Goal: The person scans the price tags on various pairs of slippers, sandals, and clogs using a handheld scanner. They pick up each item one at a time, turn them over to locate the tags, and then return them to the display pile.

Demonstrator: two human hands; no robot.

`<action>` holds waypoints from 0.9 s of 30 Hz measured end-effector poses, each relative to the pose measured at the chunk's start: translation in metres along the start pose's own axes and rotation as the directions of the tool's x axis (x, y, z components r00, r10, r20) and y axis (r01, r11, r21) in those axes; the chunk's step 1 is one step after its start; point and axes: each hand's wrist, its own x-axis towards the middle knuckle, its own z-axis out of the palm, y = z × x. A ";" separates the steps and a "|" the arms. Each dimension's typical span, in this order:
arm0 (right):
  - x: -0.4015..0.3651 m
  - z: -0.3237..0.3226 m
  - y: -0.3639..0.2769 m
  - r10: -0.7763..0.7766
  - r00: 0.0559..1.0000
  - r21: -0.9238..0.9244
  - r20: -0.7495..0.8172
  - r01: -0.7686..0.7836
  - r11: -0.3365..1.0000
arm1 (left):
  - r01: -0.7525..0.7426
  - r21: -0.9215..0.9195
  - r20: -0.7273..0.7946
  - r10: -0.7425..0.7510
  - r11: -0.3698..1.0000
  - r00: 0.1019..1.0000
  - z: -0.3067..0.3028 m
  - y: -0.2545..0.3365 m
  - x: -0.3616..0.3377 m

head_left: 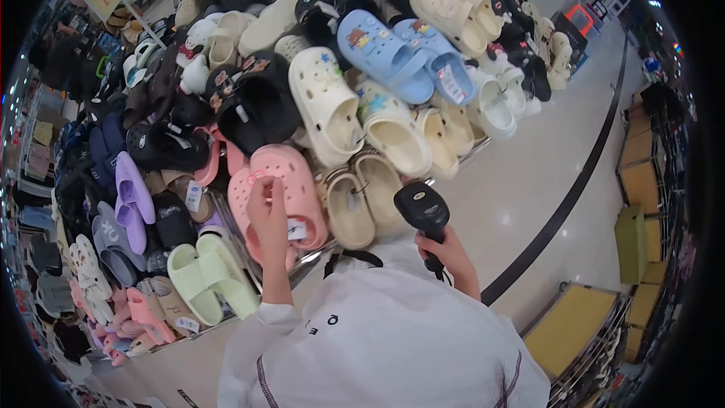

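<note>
At rack edge (311, 261), clog (300, 181) touched, scanner (423, 208) held

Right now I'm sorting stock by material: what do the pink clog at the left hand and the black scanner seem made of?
Pink clog: probably moulded foam rubber, matte; thick rounded walls with punched holes. Scanner: likely hard black plastic, slightly glossy; a soft highlight shows on its head.

Left hand (268, 208) grips a pink clog (291, 181) (tag attached); right hand (451, 251) holds a barcode scanner (423, 210).
</note>
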 end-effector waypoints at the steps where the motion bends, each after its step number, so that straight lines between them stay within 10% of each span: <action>1: 0.006 -0.016 -0.004 -0.013 1.000 -0.011 0.005 0.013 1.000 | 0.065 -0.054 0.093 -0.060 0.996 0.994 0.024 0.003 0.002; 9: 0.038 -0.153 -0.042 -0.054 0.998 -0.044 -0.014 0.053 0.998 | 0.333 -0.218 0.564 -0.160 0.917 0.810 0.241 0.054 0.001; 23: 0.087 -0.229 -0.087 -0.032 0.984 -0.057 0.177 0.043 0.997 | 0.465 -0.286 0.367 -0.353 0.838 0.861 0.348 0.054 0.010; 27: 0.091 -0.227 -0.086 -0.026 0.978 -0.063 0.205 0.040 0.997 | 0.654 -0.519 0.501 -0.424 0.550 0.754 0.349 0.061 0.015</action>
